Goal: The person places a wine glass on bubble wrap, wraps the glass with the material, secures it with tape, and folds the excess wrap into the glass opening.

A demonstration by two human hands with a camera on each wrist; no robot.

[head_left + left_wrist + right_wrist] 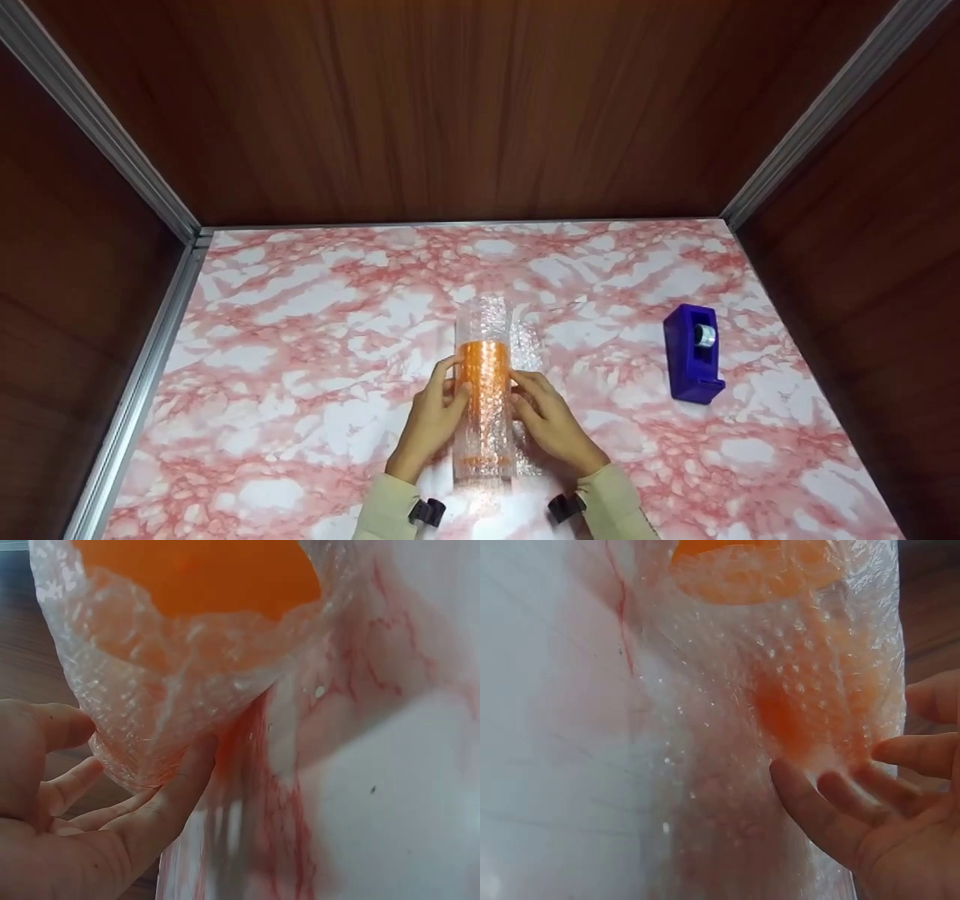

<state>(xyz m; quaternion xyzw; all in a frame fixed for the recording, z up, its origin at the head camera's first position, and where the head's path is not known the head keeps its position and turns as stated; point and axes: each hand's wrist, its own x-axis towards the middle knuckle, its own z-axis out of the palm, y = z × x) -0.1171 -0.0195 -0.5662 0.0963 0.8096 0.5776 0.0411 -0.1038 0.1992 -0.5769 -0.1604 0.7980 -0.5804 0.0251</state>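
An orange cylinder (486,369) lies lengthwise inside a roll of clear bubble wrap (481,319) at the middle of the table. The wrap extends past its far end, and a loose flap lies along the right side. My left hand (433,416) holds the roll from the left, thumb over its upper side and fingers against its flank. From the right, my right hand (553,420) rests its fingertips on the wrap, fingers only slightly bent. In the left wrist view the orange cylinder (202,577) shows a broad orange end within the bubble wrap (165,697).
A purple tape dispenser (694,356) with a tape roll stands on the right part of the table. The pink-and-white marbled tabletop (300,337) is bounded by a dark wooden back panel (465,112), side panels and metal frame rails (161,330).
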